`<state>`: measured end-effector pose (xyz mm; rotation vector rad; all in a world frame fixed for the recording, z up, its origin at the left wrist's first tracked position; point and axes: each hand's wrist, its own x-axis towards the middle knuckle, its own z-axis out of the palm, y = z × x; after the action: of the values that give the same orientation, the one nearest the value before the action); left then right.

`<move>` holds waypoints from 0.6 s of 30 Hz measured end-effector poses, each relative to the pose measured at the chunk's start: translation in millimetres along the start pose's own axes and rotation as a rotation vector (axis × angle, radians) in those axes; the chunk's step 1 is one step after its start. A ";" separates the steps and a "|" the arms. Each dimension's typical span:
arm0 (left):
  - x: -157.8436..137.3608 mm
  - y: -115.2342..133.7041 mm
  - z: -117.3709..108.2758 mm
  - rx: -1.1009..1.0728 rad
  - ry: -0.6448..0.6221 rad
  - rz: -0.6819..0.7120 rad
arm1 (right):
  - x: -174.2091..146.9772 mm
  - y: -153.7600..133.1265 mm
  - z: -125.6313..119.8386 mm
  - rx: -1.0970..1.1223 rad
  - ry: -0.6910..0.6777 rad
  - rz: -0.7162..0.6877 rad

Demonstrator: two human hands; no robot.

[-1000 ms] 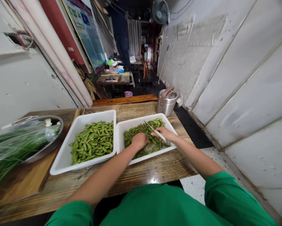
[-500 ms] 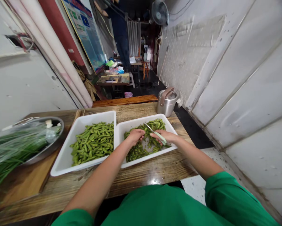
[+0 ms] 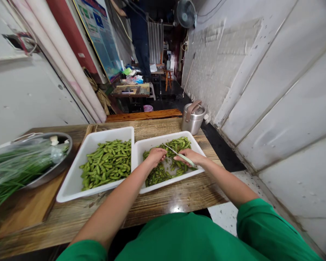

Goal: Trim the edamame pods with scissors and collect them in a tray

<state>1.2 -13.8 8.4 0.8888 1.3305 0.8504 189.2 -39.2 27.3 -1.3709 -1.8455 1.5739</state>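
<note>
Nearest the camera was the person's green shirt (image 3: pixel 195 239), its sleeves ending around the elbows, and beyond it a worn wooden table (image 3: pixel 157 206). At the table's left end a cutting board (image 3: pixel 29 210) lay under a metal bowl (image 3: pixel 52 175), from which long green stalks (image 3: pixel 5 197), partly wrapped in a clear plastic bag (image 3: pixel 24 157), spilled over the near side. Two white trays stood side by side, their rims touching or nearly so. The left tray (image 3: pixel 73 181) held a broad heap of plump green pods (image 3: pixel 108 163); the right tray (image 3: pixel 137 156) held smaller, darker-looking pods (image 3: pixel 159 176), spread around a patch of bare bottom. Over that tray the left hand (image 3: pixel 156 156) had its fingers drawn together near the scissor tips; whether they pinched a pod could not be told. The right hand (image 3: pixel 194 155) gripped the scissors (image 3: pixel 186 159) by their pale green handles, the blades pointing forward and left toward the other hand. Past the right tray stood a steel canister (image 3: pixel 192 123) with a brown handle. Farther off came a wooden bench (image 3: pixel 143 115), a pink bin (image 3: pixel 148 108), a cluttered small table (image 3: pixel 132 91), a person in dark clothing (image 3: pixel 139 43) and a wooden stool (image 3: pixel 167 80).
</note>
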 end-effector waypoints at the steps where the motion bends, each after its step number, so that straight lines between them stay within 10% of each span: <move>1: -0.1 1.0 -0.6 -0.044 -0.016 -0.029 | -0.4 -0.5 0.0 -0.005 0.005 0.010; 6: -0.5 10.5 -5.8 -0.306 -0.136 -0.129 | 2.7 -0.1 1.6 0.089 0.006 -0.020; 18: -1.3 17.9 -7.4 -0.553 0.012 0.060 | 6.2 0.9 9.6 0.235 -0.070 -0.032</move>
<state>-6.4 -6.9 24.9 0.4884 1.0022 1.1952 179.4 -39.5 21.5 -1.1904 -1.6497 1.7774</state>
